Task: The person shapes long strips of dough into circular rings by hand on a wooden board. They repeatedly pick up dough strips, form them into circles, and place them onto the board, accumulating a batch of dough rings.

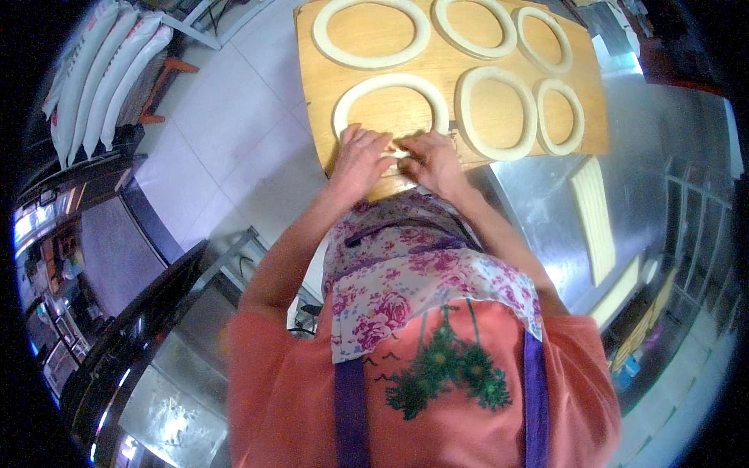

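Both of my hands work at the near side of a pale dough ring (392,80) lying on a wooden board (441,78). My left hand (362,160) has its fingers curled on the ring at its left front. Close beside it, my right hand (434,160) bends its fingers over the same ring. The fingertips nearly meet where a bit of dough shows between them. Part of the ring is hidden under the hands. Several other dough rings lie on the board, one large ring (463,117) just right of my right hand.
The board rests at the edge of a shiny metal table (546,203). Long dough strips (594,222) lie on that table at the right. White sacks (105,78) are stacked at the far left above a tiled floor (226,109). A metal rack (698,222) stands at the right.
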The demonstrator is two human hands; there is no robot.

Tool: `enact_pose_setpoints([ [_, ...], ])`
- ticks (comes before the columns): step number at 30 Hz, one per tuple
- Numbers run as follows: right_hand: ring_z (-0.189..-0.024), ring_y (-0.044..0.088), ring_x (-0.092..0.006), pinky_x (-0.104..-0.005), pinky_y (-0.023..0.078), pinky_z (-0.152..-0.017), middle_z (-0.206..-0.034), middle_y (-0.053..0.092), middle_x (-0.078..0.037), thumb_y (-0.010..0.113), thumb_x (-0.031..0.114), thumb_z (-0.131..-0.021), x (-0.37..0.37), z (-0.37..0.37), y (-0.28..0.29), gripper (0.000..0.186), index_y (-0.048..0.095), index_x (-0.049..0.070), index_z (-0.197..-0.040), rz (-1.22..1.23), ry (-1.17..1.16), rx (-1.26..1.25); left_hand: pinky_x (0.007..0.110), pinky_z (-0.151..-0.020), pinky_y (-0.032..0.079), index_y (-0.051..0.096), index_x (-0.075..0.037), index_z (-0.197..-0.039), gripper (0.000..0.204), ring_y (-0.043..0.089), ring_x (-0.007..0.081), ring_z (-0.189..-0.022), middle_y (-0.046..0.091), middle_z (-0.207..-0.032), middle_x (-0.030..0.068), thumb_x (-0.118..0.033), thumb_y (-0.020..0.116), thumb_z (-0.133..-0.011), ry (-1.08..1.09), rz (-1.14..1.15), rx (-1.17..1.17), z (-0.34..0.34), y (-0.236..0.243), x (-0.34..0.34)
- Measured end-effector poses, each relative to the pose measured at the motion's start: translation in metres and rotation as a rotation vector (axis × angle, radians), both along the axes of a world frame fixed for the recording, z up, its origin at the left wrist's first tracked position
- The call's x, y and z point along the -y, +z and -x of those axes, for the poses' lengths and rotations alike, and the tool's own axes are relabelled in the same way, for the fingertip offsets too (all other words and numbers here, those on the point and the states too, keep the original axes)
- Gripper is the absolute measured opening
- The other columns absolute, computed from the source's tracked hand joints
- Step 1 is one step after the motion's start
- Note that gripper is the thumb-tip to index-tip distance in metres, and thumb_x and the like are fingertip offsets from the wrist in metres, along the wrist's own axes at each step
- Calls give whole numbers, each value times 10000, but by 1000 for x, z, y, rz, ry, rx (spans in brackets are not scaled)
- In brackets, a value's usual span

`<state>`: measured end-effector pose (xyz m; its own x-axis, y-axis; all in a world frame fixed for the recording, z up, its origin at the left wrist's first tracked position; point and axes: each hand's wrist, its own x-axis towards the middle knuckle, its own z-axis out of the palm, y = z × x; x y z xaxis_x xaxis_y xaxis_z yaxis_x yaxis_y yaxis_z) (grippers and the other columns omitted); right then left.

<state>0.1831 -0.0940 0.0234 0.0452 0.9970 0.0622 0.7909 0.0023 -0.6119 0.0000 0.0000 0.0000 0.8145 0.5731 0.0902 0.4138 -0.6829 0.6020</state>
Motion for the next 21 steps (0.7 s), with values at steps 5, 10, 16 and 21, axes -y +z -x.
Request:
enact_pose_setpoints([
  [5, -891, 600, -281, -399, 455, -820, -957, 698, -85, 755, 233, -788, 6, 13, 6, 281, 728, 58, -1007, -65, -15, 100, 473, -1116, 314, 611, -17, -1237, 441, 617, 288, -1050, 672, -1062, 151, -43, 670, -801, 2, 72, 22, 7, 10, 5],
  [10, -863, 585, -281, -394, 452, -785, -901, 676, -87, 759, 206, -785, 9, 16, -11, 238, 728, 68, -976, -141, 4, 136, 472, -1114, 345, 577, -39, -1288, 483, 621, 300, -1068, 673, -1097, 157, -34, 656, -812, -20, 36, 104, 7, 5, 11],
  [16, -884, 591, -287, -393, 466, -778, -908, 669, -90, 781, 123, -749, 5, 17, -22, 217, 714, 39, -938, -247, 75, 40, 471, -1106, 368, 567, -57, -1318, 510, 618, 325, -1074, 672, -1111, 155, -26, 658, -816, 0, 32, 110, 11, 1, 11],
  [21, -933, 592, -285, -406, 450, -821, -953, 670, -78, 787, 174, -745, 3, 13, -24, 235, 719, 39, -925, -205, 67, 33, 473, -1097, 377, 575, -58, -1307, 492, 621, 319, -1058, 676, -1080, 150, -38, 659, -822, 5, 24, 134, 11, -3, 10],
])
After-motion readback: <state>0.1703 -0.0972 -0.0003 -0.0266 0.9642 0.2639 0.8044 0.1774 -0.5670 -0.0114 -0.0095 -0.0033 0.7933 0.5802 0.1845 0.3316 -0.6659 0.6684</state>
